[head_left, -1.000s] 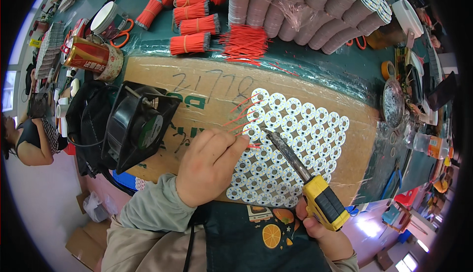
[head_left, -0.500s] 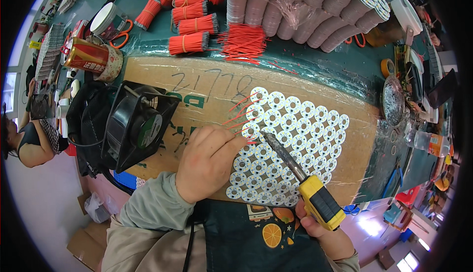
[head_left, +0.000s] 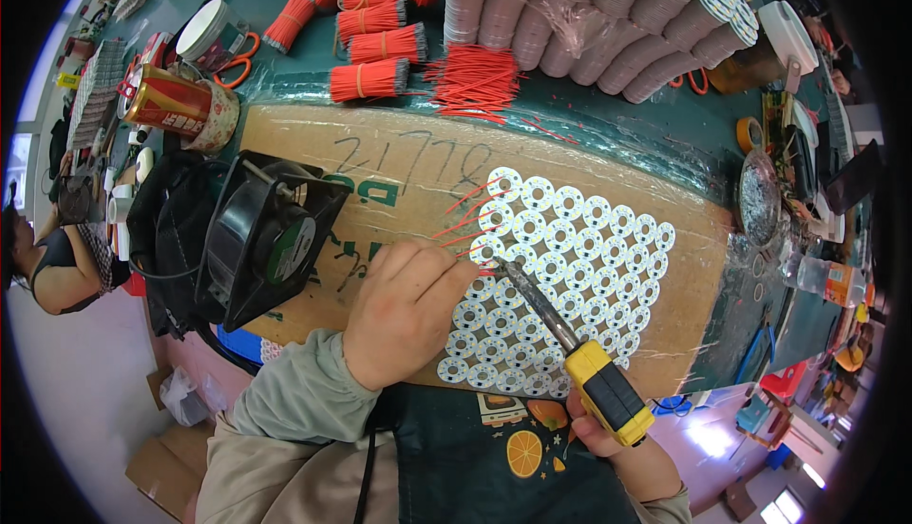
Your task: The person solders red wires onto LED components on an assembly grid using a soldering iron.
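The left hand (head_left: 404,310) closes its fingers in a pinch around a red wire (head_left: 486,272) at the left edge of the rows of round white discs (head_left: 570,273). The right hand (head_left: 594,429) grips a yellow and black soldering iron (head_left: 610,393), its tip beside the left fingertips; whether it touches a disc I cannot tell. The discs lie on the right half of a cardboard sheet (head_left: 285,134), reaching its near edge. A black fan (head_left: 271,239) stands by its left edge. Beyond its far edge, the table (head_left: 655,130) carries bundled red wires (head_left: 370,79) and stacked discs (head_left: 489,16).
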A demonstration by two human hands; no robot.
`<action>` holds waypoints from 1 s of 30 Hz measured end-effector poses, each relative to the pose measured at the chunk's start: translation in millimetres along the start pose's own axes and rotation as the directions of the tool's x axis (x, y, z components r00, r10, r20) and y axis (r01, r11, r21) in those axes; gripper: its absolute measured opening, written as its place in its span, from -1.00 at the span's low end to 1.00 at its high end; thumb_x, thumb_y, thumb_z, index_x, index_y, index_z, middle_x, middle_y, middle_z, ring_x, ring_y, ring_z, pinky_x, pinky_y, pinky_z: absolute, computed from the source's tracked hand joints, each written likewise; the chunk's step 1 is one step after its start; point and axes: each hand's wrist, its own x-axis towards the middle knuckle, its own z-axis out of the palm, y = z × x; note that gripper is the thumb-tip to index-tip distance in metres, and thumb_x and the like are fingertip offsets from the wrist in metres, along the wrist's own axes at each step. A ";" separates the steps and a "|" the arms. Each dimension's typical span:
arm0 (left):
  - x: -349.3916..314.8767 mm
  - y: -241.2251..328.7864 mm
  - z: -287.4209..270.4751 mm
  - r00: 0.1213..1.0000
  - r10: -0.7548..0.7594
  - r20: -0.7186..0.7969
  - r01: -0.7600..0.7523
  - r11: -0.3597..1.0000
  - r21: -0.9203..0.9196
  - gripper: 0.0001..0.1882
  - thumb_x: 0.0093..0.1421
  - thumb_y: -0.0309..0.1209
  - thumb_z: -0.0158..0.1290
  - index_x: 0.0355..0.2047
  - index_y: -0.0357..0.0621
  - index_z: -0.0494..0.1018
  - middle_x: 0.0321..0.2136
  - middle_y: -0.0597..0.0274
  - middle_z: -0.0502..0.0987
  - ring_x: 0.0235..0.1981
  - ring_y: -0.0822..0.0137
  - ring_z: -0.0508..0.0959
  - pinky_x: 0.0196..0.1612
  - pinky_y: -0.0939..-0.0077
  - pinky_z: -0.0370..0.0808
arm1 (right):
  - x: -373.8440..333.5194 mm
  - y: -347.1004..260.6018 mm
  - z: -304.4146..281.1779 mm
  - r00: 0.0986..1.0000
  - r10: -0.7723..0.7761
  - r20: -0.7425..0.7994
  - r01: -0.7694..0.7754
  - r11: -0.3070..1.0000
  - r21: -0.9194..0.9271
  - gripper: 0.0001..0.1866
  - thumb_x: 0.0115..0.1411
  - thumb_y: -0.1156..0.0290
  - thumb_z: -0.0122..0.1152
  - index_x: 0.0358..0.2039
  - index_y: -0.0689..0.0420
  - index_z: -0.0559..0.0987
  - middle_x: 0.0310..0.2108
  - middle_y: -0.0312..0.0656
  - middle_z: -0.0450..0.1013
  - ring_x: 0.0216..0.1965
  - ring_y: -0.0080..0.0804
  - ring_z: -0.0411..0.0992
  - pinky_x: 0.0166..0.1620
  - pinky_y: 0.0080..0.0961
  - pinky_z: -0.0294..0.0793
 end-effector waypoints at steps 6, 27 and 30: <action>-0.6 -0.9 1.3 1.000 0.011 -0.008 -0.011 1.000 0.010 -0.63 -0.14 -0.61 0.09 -0.22 -0.20 0.52 -0.33 0.21 0.46 -0.24 0.17 0.49 -0.16 0.27 0.41 | 2.2 -9.4 -3.8 0.994 0.075 0.084 -0.080 0.995 0.054 -0.52 0.03 0.19 0.42 -0.11 0.20 0.54 -0.36 -0.12 0.59 -0.39 -0.19 0.59 -0.31 -0.43 0.53; 0.7 3.0 -0.6 1.000 -0.008 -0.027 0.009 0.999 0.042 -0.66 -0.09 -0.60 0.10 -0.22 -0.19 0.52 -0.31 0.20 0.47 -0.21 0.14 0.48 -0.14 0.28 0.39 | 0.9 -6.8 -2.4 0.992 -0.088 0.094 0.107 0.969 -0.223 -0.54 0.23 -0.12 0.11 -0.49 0.04 0.56 -0.52 -0.22 0.45 -0.53 -0.16 0.47 -0.52 -0.33 0.42; -2.0 6.5 -6.4 0.997 0.013 -0.081 -0.009 0.999 0.043 -0.66 -0.14 -0.63 0.14 -0.26 -0.20 0.54 -0.34 0.21 0.47 -0.26 0.14 0.50 -0.19 0.30 0.41 | -0.9 -14.3 -1.9 0.997 -0.011 0.082 0.024 0.988 -0.154 -0.50 0.22 -0.15 0.12 -0.29 0.07 0.64 -0.43 -0.19 0.52 -0.46 -0.14 0.54 -0.46 -0.32 0.49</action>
